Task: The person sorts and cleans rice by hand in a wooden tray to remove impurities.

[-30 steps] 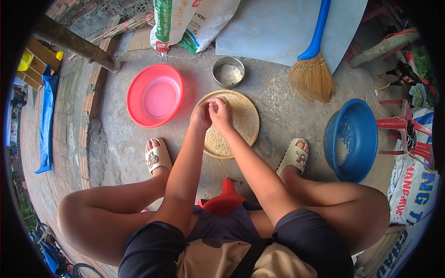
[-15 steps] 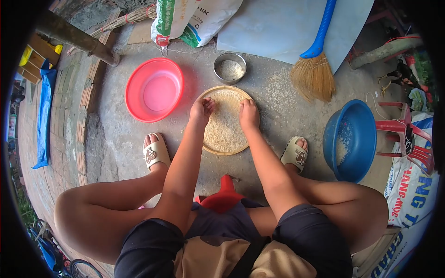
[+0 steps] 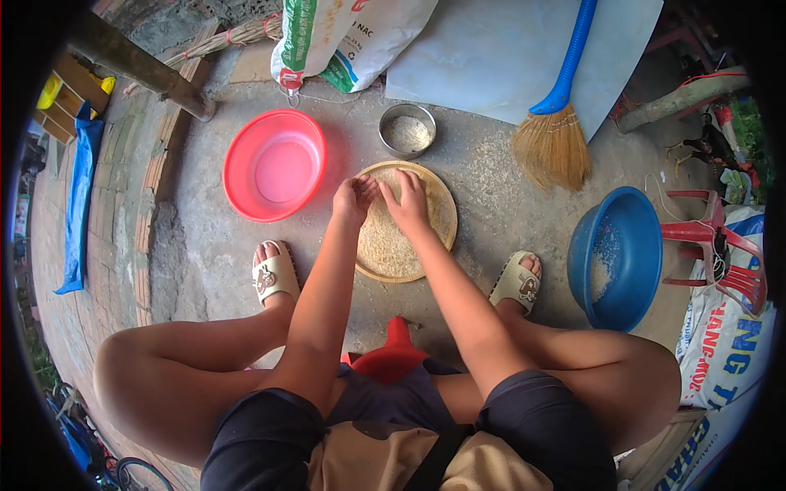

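Note:
A round woven tray (image 3: 449,214) with pale, rice-like grain (image 3: 391,245) spread across it lies on the concrete between my feet. My left hand (image 3: 353,200) is at the tray's left rim, palm turned inward, with its fingers loosely curved and apart. Over the upper part of the grain is my right hand (image 3: 407,202), fingers stretched out and pointing away from me, close to the left fingertips. Neither hand shows anything held. Just beyond the tray stands a steel bowl (image 3: 407,110) with some whitish grain inside.
A pink basin (image 3: 237,176) sits left of the tray, and a blue basin (image 3: 647,278) with scattered grains is at right. A broom (image 3: 553,143) lies over a grey sheet (image 3: 467,74). Printed sacks (image 3: 368,37) lean at the back. A red stool (image 3: 711,233) stands far right.
My right hand has left the tray's right rim, moved left over the grain and opened from a closed fist. My left hand stays at the left rim. The view has shifted slightly.

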`<state>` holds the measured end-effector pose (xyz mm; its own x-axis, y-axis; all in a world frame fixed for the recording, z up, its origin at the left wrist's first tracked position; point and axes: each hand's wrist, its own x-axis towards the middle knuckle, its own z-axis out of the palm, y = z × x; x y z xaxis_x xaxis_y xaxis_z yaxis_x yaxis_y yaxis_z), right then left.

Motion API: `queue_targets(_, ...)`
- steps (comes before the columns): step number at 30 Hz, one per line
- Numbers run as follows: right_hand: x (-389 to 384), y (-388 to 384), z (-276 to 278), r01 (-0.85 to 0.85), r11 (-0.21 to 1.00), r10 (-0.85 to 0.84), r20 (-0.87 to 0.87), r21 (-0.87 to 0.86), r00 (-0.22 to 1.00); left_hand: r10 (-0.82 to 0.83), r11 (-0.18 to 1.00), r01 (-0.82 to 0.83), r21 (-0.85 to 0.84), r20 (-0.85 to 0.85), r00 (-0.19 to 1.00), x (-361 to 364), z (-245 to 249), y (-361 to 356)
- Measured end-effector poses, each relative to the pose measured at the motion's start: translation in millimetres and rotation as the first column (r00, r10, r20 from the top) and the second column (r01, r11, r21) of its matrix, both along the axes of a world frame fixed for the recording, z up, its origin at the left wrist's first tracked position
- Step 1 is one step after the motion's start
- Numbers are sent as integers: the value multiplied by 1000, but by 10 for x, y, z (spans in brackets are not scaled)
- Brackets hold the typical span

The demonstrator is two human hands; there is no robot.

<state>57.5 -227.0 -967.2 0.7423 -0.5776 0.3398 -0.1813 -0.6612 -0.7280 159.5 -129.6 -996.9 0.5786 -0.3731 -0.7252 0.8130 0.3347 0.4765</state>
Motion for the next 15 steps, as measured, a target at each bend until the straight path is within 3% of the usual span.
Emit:
queue_targets(1, -100, -32, -55, -8, 990, 5, -23, -141, 1000, 30, 999, -29, 46, -7, 1000, -2, 64, 17)
queue_targets(2, -213, -59, -105, 1, 990, -3, -14, -140, 1000, 22, 999, -22, 41, 1, 1000, 15, 0, 49)
queue_targets(4, -420, -144, -217, -264, 931, 235, -141, -251, 962, 4, 998, -5, 63, 18, 1000, 0, 33, 72)
queue_targets(5, -453, -180, -310, -255, 931, 223, -147, -259, 964, -2, 996, 0, 87, 24, 1000, -34, 42, 69)
queue_targets(7, -494, -206, -464, -245, 966, 218, -250, -84, 943, -27, 995, 22, 97, 43, 999, -82, 6, 75)
queue_targets(8, -440, -179, -445, -160, 981, 137, -188, -109, 973, -50, 993, 46, 108, 33, 998, -95, -29, 77)
queue_targets(10, -267, -71, -347, 1, 995, 18, -184, 104, 983, -68, 991, 67, 114, 6, 998, -126, -66, 59)
queue_targets(12, -60, 19, -233, 4, 993, -5, 16, 118, 1000, -113, 993, 113, 17, -21, 993, -73, -273, 91)
queue_targets(13, 18, 81, -154, -57, 978, 48, 49, 200, 998, -155, 986, 152, -66, -42, 987, -57, -392, 67)
queue_targets(14, 81, 132, -39, -151, 967, 142, 60, 204, 988, -76, 995, 74, -66, -24, 997, -62, -467, 3)
queue_targets(15, 143, 148, 34, -257, 946, 245, 82, 196, 966, -73, 992, 64, -110, -81, 994, -86, -211, -53)
